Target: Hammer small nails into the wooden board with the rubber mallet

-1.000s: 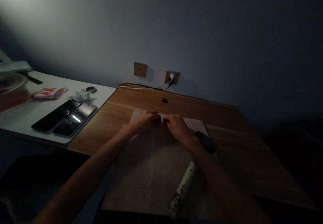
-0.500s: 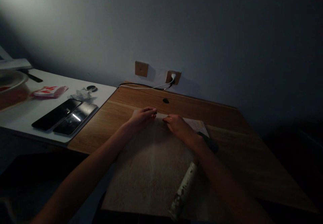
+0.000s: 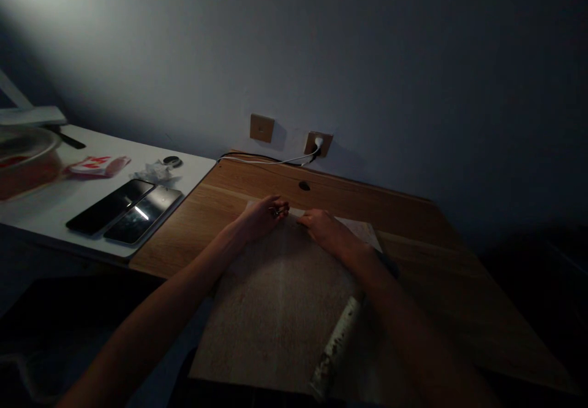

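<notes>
A wide flat board (image 3: 261, 322) lies on the wooden table, and both my hands are over its far end. My left hand (image 3: 266, 215) is turned partly palm up with its fingers curled; something small and dark shows among them, too dim to name. Just to its right, a small gap away, my right hand (image 3: 324, 229) faces down, its fingers closed near the board's surface. Whatever it holds, if anything, is hidden. A pale, dark-spotted cylinder (image 3: 337, 343) lies slanted on the near right of the board, beside my right forearm. A dark object (image 3: 389, 264) is mostly covered by that forearm.
On the white table at left lie two phones (image 3: 110, 207) (image 3: 144, 213), crumpled clear plastic (image 3: 157, 171), a red-and-white packet (image 3: 98, 166) and a clear tub (image 3: 32, 163). Cables (image 3: 257, 160) run along the wall to a socket (image 3: 318, 143). The wooden table (image 3: 441, 285) extends right.
My left hand has rolled more palm up, so its curled fingers and the small dark thing show more. My right hand has stayed almost in place. The whole view has shifted slightly.
</notes>
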Demonstrator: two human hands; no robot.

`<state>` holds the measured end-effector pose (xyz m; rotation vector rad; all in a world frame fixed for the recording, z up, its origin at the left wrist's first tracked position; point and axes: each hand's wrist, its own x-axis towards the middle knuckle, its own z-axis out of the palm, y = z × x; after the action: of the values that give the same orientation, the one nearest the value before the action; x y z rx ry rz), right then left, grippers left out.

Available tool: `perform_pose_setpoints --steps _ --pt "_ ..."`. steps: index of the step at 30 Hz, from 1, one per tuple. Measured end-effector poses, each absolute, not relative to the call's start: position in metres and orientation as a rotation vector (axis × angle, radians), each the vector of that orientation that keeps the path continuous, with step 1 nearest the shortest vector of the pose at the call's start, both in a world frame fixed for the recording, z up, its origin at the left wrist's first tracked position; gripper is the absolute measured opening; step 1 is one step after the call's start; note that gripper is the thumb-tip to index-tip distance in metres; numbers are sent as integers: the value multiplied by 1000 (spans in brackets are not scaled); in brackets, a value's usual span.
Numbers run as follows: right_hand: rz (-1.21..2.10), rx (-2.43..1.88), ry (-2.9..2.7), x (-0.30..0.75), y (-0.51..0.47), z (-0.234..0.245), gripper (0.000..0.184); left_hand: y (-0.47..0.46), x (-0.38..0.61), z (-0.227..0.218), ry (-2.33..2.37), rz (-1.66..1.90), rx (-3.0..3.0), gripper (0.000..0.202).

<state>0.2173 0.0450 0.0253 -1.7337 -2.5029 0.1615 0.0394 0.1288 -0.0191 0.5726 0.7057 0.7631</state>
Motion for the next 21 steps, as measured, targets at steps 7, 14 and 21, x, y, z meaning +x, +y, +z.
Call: perform_pose_setpoints --steps 7,14,21 --pt "96 -1498 -2219 220 45 50 24 121 40 -12 643 636 465 43" --pt "256 -1375 -2293 179 62 49 26 124 35 -23 500 590 502 51" --pt "239 -1323 -2263 177 66 50 23 127 34 -27 558 709 593 24"
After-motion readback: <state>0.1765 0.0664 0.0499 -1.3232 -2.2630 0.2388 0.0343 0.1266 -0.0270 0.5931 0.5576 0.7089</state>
